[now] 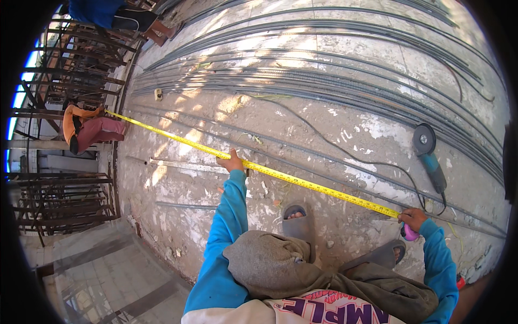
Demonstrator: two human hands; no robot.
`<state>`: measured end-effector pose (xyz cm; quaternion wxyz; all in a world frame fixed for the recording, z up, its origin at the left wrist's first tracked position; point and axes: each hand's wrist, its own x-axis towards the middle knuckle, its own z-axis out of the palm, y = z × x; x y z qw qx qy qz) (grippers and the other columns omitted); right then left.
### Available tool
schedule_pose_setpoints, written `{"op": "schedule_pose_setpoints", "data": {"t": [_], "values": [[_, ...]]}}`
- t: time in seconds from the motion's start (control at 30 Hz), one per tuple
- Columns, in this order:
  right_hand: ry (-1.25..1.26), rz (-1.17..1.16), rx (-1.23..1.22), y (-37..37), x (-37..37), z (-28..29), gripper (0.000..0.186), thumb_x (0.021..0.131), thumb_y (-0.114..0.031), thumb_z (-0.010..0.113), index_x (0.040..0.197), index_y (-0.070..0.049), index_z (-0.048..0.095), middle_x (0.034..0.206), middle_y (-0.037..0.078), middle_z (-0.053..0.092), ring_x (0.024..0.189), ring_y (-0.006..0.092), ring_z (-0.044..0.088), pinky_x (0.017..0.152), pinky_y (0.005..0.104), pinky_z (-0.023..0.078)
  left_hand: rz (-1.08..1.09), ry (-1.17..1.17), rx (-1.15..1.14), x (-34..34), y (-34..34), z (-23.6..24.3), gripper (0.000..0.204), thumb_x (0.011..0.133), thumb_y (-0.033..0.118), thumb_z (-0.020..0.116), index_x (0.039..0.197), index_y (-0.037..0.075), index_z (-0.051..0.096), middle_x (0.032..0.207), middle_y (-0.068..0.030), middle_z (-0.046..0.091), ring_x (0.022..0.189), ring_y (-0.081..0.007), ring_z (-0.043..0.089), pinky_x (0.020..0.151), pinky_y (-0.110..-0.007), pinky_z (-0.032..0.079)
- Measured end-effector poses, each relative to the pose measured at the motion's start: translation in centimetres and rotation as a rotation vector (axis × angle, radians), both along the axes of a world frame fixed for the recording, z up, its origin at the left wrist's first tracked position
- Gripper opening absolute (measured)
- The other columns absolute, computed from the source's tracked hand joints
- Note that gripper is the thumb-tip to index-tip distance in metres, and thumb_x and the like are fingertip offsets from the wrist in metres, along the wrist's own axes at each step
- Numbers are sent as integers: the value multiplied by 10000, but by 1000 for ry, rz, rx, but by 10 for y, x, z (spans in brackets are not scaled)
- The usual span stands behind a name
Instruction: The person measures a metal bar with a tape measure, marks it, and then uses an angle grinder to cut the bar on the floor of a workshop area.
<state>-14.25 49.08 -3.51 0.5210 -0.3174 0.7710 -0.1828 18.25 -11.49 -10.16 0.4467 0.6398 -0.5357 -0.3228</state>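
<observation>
Left hand, centre of frame: fingers flat and together, pressing the yellow tape measure down onto the concrete floor, probably to pin the blade so it stays straight and does not lift.

Right hand, lower right: closed around the purple tape case, likely holding tension on the blade.

Tape lies taut on the floor between both hands. Its long axis runs diagonally, from the case at lower right up to the far end at upper left, beside a crouching person in an orange top.

Blade roughly follows a thin steel bar on the floor. Bundled rebar lies across the upper frame. Angle grinder rests at right, well apart from the tape.
</observation>
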Motion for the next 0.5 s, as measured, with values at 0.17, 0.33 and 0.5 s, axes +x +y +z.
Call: {"op": "schedule_pose_setpoints", "data": {"t": [0.17,0.33,0.5], "values": [[-47,-32,52,-9,5,7,326,869,-350,560,821,-67,713,798,151,658,753,286,609,737,377,468,-18,-209,-3,6,4,-2,908,783,231,697,1422,-48,116,1380,-300,259,1241,-442,353,1025,-468,362],[-98,16,-65,-48,20,17,329,878,-344,547,835,-61,711,787,150,661,753,287,616,739,382,472,-3,-319,46,18,-1,9,940,751,240,717,1435,-26,128,1398,-296,244,1271,-467,298,1073,-470,292],[-65,9,-56,-51,14,32,323,880,-336,539,841,-66,710,804,144,669,762,286,621,754,377,474,-169,-627,-196,-17,2,19,899,726,234,742,1425,7,224,1434,-272,230,1316,-425,263,1077,-492,267]]}}
